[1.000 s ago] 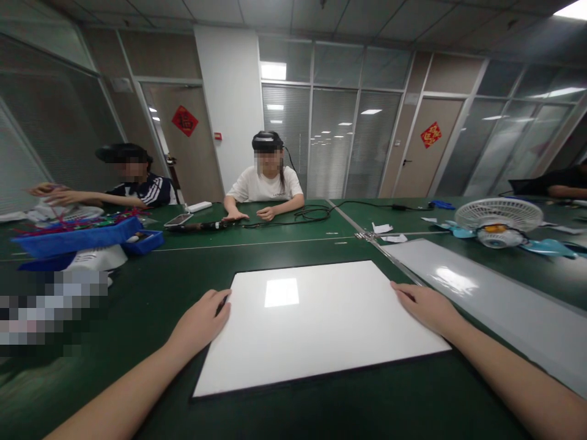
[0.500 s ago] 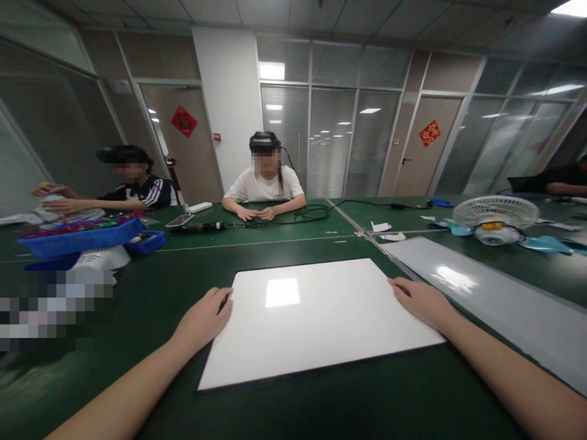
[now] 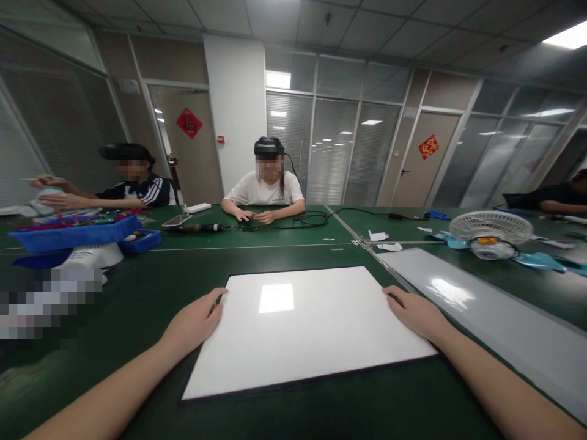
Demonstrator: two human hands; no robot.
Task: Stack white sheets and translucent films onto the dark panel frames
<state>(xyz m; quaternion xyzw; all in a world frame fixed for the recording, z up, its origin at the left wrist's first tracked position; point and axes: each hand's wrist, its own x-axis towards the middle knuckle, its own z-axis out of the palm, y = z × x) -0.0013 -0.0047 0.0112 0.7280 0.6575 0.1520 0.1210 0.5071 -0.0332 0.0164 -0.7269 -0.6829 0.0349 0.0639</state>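
Note:
A white board (image 3: pixel 302 336) with a thin black rim lies on the green table in front of me, a ceiling light reflected in its glossy surface. My left hand (image 3: pixel 198 318) grips its left edge, with the thumb and fingertips at the rim. On the opposite side my right hand (image 3: pixel 413 311) holds the right edge, its fingers curled against the rim and the fingertips partly hidden. Both forearms rest low over the table on either side of the board.
Right of the board lies a long translucent sheet (image 3: pixel 486 324), with a disassembled fan (image 3: pixel 490 235) beyond. Blue trays (image 3: pixel 76 235) of wires stand at left. A black cable (image 3: pixel 312 219) lies near a person (image 3: pixel 263 189) seated opposite; another person (image 3: pixel 147 189) works at left.
The view has tilted up slightly, so the board and both hands appear a little lower and further left. Both hands keep their hold on the board's side edges.

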